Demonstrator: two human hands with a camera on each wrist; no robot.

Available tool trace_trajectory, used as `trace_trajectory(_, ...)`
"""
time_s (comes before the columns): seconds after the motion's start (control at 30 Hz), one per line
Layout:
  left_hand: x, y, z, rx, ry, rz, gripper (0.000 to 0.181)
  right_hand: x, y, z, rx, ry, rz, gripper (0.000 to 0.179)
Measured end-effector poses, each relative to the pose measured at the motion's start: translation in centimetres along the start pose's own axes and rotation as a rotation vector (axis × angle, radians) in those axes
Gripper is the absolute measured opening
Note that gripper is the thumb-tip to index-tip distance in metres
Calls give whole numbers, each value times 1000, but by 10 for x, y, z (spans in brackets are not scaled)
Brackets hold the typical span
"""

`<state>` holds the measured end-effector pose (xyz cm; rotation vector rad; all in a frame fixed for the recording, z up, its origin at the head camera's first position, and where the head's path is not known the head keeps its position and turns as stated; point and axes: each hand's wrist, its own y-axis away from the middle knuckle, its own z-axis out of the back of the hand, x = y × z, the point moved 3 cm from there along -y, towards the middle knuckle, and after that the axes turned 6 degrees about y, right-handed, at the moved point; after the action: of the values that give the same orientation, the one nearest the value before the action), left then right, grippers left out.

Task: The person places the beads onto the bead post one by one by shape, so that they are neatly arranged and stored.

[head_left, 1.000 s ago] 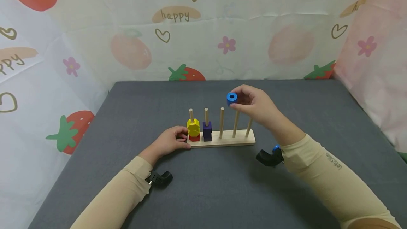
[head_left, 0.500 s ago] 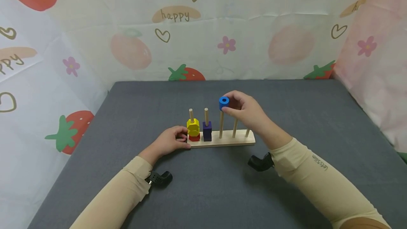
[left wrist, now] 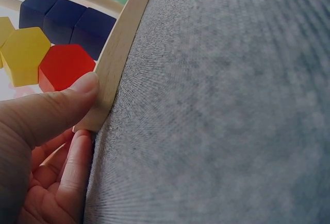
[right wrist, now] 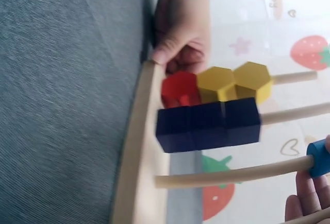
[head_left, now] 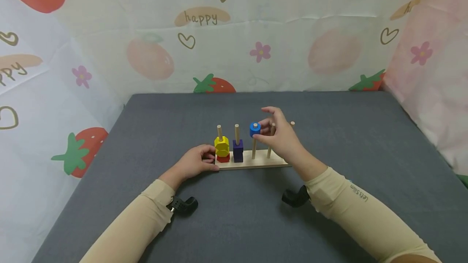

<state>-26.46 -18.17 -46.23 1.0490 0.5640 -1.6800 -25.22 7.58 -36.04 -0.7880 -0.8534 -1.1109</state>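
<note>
A wooden base (head_left: 261,162) with a row of upright pegs stands on the grey cloth. My left hand (head_left: 193,160) grips its left end, the thumb (left wrist: 77,92) on the front edge beside a red hexagonal block (left wrist: 67,67). Two yellow hexagonal blocks (right wrist: 234,82) sit above the red one on the first peg. Several dark blue square blocks (right wrist: 206,126) fill the lower part of the second. My right hand (head_left: 279,139) pinches a blue cylinder (head_left: 254,130) threaded near the top of the third peg (head_left: 254,149), whose tip shows through the hole. The index finger is raised off the cylinder.
The fourth peg (head_left: 269,149) and a fifth peg tip (head_left: 292,123) stand close around the right hand. A black wrist camera (head_left: 295,197) hangs under the right sleeve, another (head_left: 185,205) at the left. A printed curtain (head_left: 234,31) rises behind the table (head_left: 234,226).
My right hand has moved left and down with the blue cylinder, from above the fourth peg onto the third peg's top. Its index finger has lifted. The left hand has stayed put.
</note>
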Motion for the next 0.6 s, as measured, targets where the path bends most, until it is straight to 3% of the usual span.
trace_trajectory(0.2,-1,0,0,1,0,-1,43,-11,2,-7,-12,-25,-48,69)
trace_trajectory(0.6,-6,3,0,6,10,-7,43,-29,5,-16,24,-30,-121,30)
